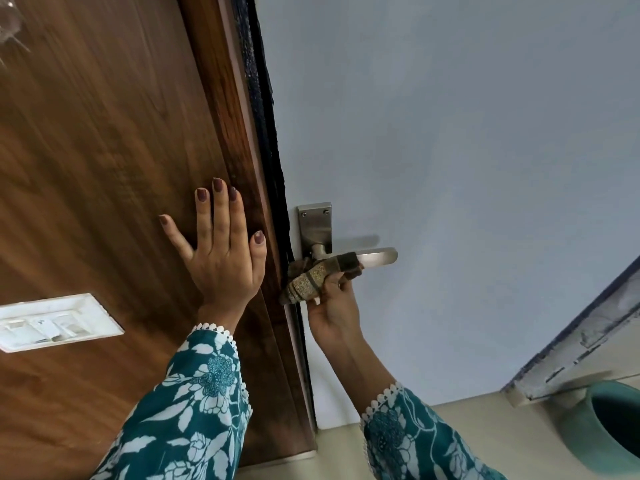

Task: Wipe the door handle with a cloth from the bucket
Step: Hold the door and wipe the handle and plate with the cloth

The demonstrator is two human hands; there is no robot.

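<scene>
A silver lever door handle [379,257] on a metal backplate [315,226] is fixed to the pale blue door [450,150]. My right hand [332,306] reaches up from below and holds a brown and beige patterned cloth [313,278] wrapped over the inner part of the lever, near its neck. The lever's outer end sticks out bare to the right. My left hand [221,247] lies flat with fingers spread on the brown wooden frame [121,168] left of the door's edge. A teal bucket [609,424] stands on the floor at the lower right.
A white switch plate [55,322] sits on the wood panel at the left. A dark seal strip [266,126] runs along the gap between frame and door. A worn white ledge [588,351] rises at the right above the beige floor [467,420].
</scene>
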